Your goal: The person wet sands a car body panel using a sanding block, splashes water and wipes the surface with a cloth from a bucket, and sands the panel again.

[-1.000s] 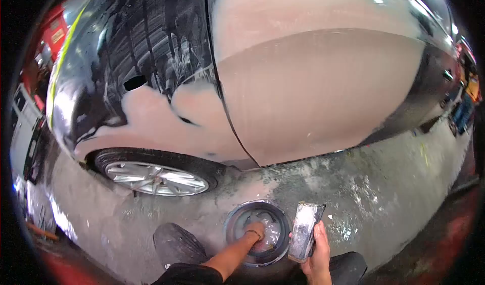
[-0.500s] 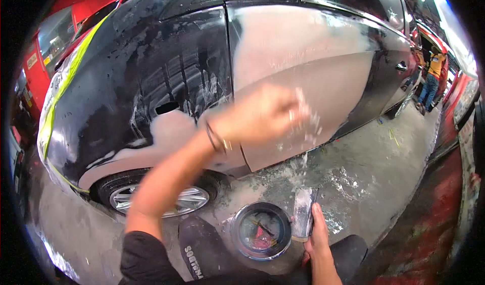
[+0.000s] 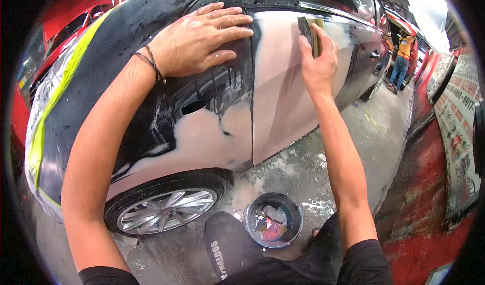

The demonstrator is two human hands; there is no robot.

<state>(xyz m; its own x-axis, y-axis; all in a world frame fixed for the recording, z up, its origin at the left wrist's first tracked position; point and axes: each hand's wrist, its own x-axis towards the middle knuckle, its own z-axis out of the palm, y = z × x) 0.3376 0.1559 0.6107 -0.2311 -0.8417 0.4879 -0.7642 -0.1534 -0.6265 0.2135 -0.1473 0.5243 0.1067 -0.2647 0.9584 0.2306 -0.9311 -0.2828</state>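
Observation:
My left hand [image 3: 204, 40] rests on the wet black fender [image 3: 151, 58], palm down with the fingers stretched toward the door seam. In my right hand [image 3: 321, 65] is a sanding block [image 3: 314, 36] with dark sandpaper on it, held against the upper part of the car door [image 3: 278, 68]. Pinkish-grey filler or primer covers much of that door, and a similar patch surrounds the wheel arch. Between my knees stands a dark bucket [image 3: 298, 229] of water with a pink item and other scraps inside.
A silver alloy wheel [image 3: 169, 212] is below the fender. Masking plastic with yellow-green tape [image 3: 38, 143] covers the car's front. Farther back at right stands a person in an orange top [image 3: 404, 47]. A printed banner [image 3: 461, 118] lines the right side, over wet concrete floor.
My left hand has gone from splashing water over the door to lying on the fender. My right hand has lifted the sanding block from beside the bucket up to the door.

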